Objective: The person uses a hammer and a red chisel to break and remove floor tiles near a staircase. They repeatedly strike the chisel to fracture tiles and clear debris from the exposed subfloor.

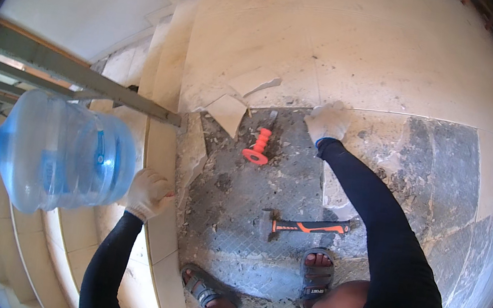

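Observation:
My left hand (149,195), in a pale work glove, is curled at the edge of the step beside a big clear-blue water jug (70,157) lying on its side. A small red bit shows at its fingertips; what it is I cannot make out. Farther out, my right hand (328,121), also gloved, reaches down with fingers apart to the edge of the laid tiles. Left of it lies a chisel (262,140) with a red ribbed grip and round hand guard. Nearer my feet rests a hammer (310,226) with a black and orange handle.
Broken tile pieces (227,113) lie at the far left of the bare grey patch (241,196). Beige tiles (382,47) cover the floor beyond. Tiled steps (156,211) and a metal rail (72,71) stand at left. My sandalled feet (317,273) are at the near side.

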Action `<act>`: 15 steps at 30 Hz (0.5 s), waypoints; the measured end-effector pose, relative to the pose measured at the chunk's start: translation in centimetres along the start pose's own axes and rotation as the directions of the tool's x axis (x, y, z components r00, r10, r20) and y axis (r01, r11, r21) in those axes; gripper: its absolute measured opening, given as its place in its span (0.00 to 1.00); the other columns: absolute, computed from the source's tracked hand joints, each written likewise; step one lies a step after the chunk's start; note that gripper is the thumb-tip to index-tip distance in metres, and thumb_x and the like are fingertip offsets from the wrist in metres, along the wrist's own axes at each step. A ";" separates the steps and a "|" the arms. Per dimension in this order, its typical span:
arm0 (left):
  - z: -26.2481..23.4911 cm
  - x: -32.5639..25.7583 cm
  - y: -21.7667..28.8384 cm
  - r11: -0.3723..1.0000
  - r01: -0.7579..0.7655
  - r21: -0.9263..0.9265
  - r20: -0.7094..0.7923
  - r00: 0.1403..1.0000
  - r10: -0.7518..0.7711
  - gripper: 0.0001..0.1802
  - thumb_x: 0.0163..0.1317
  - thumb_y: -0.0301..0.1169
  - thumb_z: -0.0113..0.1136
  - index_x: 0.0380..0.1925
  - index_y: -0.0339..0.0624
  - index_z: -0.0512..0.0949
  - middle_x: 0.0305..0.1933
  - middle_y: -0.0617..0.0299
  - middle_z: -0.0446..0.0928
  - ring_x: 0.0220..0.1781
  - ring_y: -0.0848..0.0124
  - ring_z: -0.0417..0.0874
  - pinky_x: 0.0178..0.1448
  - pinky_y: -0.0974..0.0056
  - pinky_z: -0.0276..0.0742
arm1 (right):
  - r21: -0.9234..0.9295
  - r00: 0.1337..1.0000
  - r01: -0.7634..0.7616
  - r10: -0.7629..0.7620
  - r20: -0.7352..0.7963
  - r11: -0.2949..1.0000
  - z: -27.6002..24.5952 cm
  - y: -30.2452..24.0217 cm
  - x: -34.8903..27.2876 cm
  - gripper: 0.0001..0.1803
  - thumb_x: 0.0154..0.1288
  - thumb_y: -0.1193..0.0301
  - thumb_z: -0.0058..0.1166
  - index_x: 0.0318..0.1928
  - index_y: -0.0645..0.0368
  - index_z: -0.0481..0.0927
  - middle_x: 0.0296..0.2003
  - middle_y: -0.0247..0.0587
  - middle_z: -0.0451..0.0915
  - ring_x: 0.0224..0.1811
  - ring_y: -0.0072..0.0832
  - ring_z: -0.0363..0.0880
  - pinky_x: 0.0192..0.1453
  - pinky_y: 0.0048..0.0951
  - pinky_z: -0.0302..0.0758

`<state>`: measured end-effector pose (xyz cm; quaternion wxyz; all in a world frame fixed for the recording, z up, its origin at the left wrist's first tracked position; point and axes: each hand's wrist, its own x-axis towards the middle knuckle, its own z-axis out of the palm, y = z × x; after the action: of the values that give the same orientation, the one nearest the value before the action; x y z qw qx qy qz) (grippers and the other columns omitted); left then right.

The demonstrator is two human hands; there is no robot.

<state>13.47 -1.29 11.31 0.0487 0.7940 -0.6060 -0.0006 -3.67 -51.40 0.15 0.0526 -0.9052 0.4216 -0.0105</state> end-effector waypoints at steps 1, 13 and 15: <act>0.0 0.0 -0.1 1.000 0.013 -0.008 -0.011 1.000 -0.013 0.06 0.50 0.35 0.77 0.28 0.55 0.87 0.37 0.64 0.88 0.46 0.56 0.88 0.56 0.48 0.81 | -0.014 0.999 0.013 -0.014 -0.049 1.000 0.1 -0.1 0.1 0.30 0.67 0.43 0.69 0.51 0.58 0.93 0.45 0.52 0.92 0.62 0.52 0.88 0.65 0.54 0.82; 0.0 0.3 0.0 1.000 -0.023 -0.012 -0.014 1.000 0.023 0.06 0.49 0.36 0.77 0.25 0.55 0.87 0.33 0.65 0.86 0.44 0.57 0.87 0.55 0.48 0.80 | 0.916 0.939 -0.342 0.031 0.344 0.208 -2.8 21.9 -13.8 0.18 0.80 0.63 0.65 0.60 0.63 0.89 0.55 0.34 0.91 0.56 0.20 0.87 0.55 0.23 0.80; 0.0 0.1 -0.5 0.998 -0.054 -0.023 0.032 0.998 0.055 0.06 0.48 0.36 0.76 0.25 0.55 0.87 0.32 0.65 0.85 0.42 0.57 0.86 0.54 0.49 0.79 | 0.936 0.938 -0.341 0.089 0.334 0.089 -6.5 31.5 -24.4 0.19 0.83 0.66 0.60 0.66 0.61 0.88 0.63 0.32 0.89 0.63 0.22 0.86 0.66 0.26 0.79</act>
<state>13.97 -1.28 11.25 0.0477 0.7766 -0.6280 -0.0188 -43.82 -53.38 3.99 0.6766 -0.5666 0.4298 -0.1910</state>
